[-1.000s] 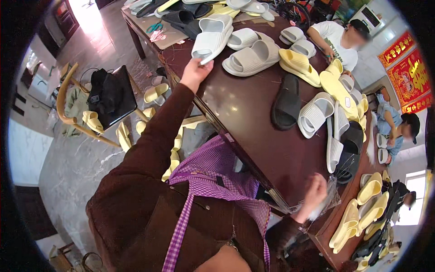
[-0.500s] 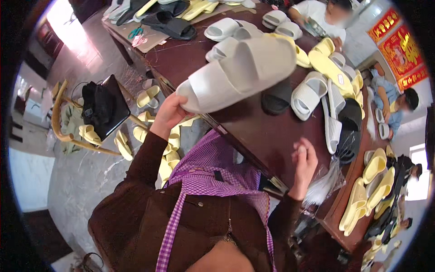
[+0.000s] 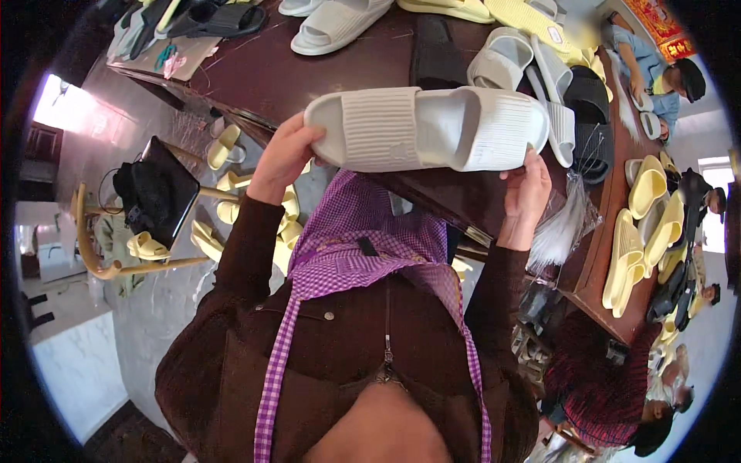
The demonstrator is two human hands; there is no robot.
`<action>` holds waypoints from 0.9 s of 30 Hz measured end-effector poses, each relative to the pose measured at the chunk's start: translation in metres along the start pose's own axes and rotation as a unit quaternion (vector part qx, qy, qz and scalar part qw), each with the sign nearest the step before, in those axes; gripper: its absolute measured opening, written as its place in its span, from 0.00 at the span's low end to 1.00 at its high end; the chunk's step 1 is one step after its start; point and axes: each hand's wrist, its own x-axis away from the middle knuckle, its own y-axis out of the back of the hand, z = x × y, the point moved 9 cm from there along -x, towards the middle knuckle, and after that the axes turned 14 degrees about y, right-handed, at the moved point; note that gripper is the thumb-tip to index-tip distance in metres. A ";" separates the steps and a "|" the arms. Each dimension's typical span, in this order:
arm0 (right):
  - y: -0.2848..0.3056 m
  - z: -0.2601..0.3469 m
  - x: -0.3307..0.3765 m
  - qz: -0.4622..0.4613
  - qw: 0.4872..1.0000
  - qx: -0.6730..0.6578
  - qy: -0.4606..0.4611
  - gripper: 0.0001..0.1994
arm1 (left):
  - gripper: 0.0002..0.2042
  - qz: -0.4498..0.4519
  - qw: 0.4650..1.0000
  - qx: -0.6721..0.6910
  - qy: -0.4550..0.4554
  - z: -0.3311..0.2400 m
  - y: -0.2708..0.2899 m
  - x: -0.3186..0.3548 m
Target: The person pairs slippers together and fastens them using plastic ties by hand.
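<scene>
Held level across the table's near edge is a pair of light grey slide sandals (image 3: pixel 444 131), fitted together with a ribbed strap toward each end. My left hand (image 3: pixel 289 150) is closed on the left end, thumb on top. At the right end, my right hand (image 3: pixel 529 189) pinches the rim with its thumb and fingers. Just beyond the pair lie a black sandal (image 3: pixel 440 54) and more grey sandals (image 3: pixel 500 58). A bundle of thin clear plastic strips (image 3: pixel 562 231) hangs by the table edge, to the right of my right hand.
The dark red table (image 3: pixel 262 73) carries yellow, grey and black sandals. Yellow pairs (image 3: pixel 625 262) line its right side. A wooden chair (image 3: pixel 96 255) with a black bag (image 3: pixel 158 185) stands on the left. Another person (image 3: pixel 656 77) works at the far right; someone in a red-black top (image 3: pixel 598 378) is at lower right.
The grey sandals have come nearer and levelled out. My right hand has risen from empty to grip their right end. The view has tilted down, and a person at lower right has come into view.
</scene>
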 end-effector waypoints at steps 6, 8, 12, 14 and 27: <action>0.066 0.014 0.008 -0.174 0.982 0.077 -0.003 0.14 | 0.16 -0.060 0.993 -0.069 -0.078 -0.029 0.003 -0.005; 0.090 0.038 0.000 -0.229 0.973 0.024 0.020 0.15 | 0.16 -0.075 0.985 -0.073 -0.139 -0.057 0.010 0.002; 0.107 0.081 -0.023 -0.157 0.983 0.090 0.021 0.16 | 0.18 -0.082 0.980 -0.130 -0.125 -0.090 0.018 -0.024; 0.083 0.091 -0.034 -0.081 0.987 0.138 -0.019 0.16 | 0.19 -0.062 0.969 -0.218 -0.100 -0.101 -0.002 -0.041; 0.021 0.076 -0.088 0.038 0.885 0.411 0.217 0.16 | 0.20 -0.107 0.834 -0.400 -0.364 -0.120 -0.114 -0.129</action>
